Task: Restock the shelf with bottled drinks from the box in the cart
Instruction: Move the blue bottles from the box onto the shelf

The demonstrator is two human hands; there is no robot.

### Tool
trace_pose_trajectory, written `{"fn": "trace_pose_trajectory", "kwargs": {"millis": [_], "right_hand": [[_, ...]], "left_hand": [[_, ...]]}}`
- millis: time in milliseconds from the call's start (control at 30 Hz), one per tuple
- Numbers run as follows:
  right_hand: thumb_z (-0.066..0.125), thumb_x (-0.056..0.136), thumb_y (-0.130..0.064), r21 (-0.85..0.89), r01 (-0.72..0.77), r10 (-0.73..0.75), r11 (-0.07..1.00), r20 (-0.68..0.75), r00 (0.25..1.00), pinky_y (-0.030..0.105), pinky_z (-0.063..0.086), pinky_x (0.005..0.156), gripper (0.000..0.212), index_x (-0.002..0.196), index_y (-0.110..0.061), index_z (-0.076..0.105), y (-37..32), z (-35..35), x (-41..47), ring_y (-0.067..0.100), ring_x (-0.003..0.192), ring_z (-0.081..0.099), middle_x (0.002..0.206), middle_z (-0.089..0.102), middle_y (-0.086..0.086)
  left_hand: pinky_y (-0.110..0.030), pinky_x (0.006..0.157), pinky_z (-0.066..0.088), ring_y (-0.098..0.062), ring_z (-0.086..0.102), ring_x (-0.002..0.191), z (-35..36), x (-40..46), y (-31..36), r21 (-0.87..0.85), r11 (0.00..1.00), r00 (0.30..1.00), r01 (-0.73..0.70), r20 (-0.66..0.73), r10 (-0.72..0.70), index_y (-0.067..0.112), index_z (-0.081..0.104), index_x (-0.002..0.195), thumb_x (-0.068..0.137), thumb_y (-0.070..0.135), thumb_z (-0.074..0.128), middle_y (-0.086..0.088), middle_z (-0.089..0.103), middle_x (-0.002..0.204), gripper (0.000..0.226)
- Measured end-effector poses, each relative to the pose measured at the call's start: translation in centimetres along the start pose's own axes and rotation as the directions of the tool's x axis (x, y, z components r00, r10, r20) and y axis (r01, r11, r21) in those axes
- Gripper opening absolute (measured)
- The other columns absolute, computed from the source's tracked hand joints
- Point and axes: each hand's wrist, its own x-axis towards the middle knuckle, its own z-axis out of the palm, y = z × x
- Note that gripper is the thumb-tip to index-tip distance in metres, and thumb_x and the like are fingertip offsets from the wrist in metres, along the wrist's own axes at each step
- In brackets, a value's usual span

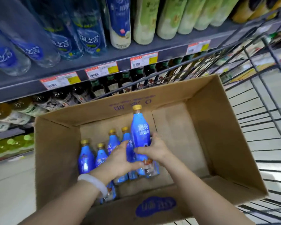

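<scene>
Bright blue bottles with yellow caps and white lettering sit in the plain brown cardboard box printed in purple-blue, the cart is dark wire, and up on the grey shelf run pale green bottles over red-and-yellow price tags.

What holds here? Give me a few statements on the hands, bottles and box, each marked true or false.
1. The right hand grips the raised bottle. True.
2. The bottles' caps are red. False: they are yellow.
3. The box is full. False: its right part is bare cardboard.
4. The left hand wears a pale bracelet at the wrist. True.
5. The box sits in a wire cart. True.
</scene>
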Motion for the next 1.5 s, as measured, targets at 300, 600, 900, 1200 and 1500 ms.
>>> {"fn": "trace_pose_trajectory", "kwargs": {"millis": [300,600,900,1200,1500], "right_hand": [[0.059,0.09,-0.024,0.335,-0.153,0.035,0.93,0.333,0.942,0.017,0.049,0.078,0.018,0.108,-0.02,0.058,0.3,1.2,1.8,0.012,0.093,0.06,0.097,0.063,-0.004],[0.086,0.057,-0.032,-0.251,-0.18,0.17,0.951,-0.062,0.983,0.04,0.051,0.089,0.075,0.116,-0.005,0.048,9.8,2.8,7.2,0.028,0.102,0.062,0.114,0.063,0.012],[0.086,0.057,-0.017,-0.099,-0.152,0.141,0.983,-0.106,0.984,0.039,0.055,0.076,0.058,0.103,-0.014,0.052,6.9,1.7,4.4,0.024,0.081,0.066,0.097,0.067,0.007],[0.083,0.062,-0.005,0.02,0.271,-0.269,0.962,-0.074,0.96,0.041,0.056,0.081,0.048,0.1,-0.014,0.055,-5.4,5.6,-5.1,0.021,0.08,0.065,0.096,0.068,0.009],[0.086,0.059,-0.017,-0.116,0.645,-0.642,0.755,0.064,0.764,0.03,0.051,0.081,0.059,0.106,-0.021,0.05,-14.9,19.9,-20.0,0.011,0.084,0.062,0.099,0.066,-0.001]], "left_hand": [[-0.046,0.083,0.055,-0.02,0.068,0.089,-1.4,1.3,-3.6,-0.382,0.921,0.933,0.077,-0.298,-0.201,0.012,0.055,0.108,0.033,0.037,0.086,-0.004,0.07,0.099,0.085],[-0.046,0.082,0.056,-0.022,0.069,0.09,-1.9,-0.1,-4.8,-0.543,0.835,0.887,0.093,-0.336,-0.317,0.012,0.052,0.108,0.035,0.03,0.089,-0.005,0.071,0.101,0.083],[-0.038,0.079,0.054,-0.016,0.065,0.082,-3.3,-2.6,-6.3,-0.591,0.806,0.867,0.016,-0.393,-0.306,0.025,0.044,0.086,0.058,-0.001,0.083,0.003,0.065,0.089,0.055],[-0.038,0.078,0.055,-0.016,0.065,0.084,-6.2,-10.7,-7.6,-0.643,0.746,0.831,-0.175,-0.502,-0.238,0.014,0.044,0.107,0.047,0.006,0.086,-0.005,0.066,0.098,0.074],[-0.018,0.057,0.053,-0.005,0.06,0.071,-13.6,-27.6,-15.8,-0.543,0.71,0.668,-0.449,-0.732,-0.138,0.02,0.046,0.088,0.05,-0.003,0.082,0.002,0.063,0.086,0.057]]}}
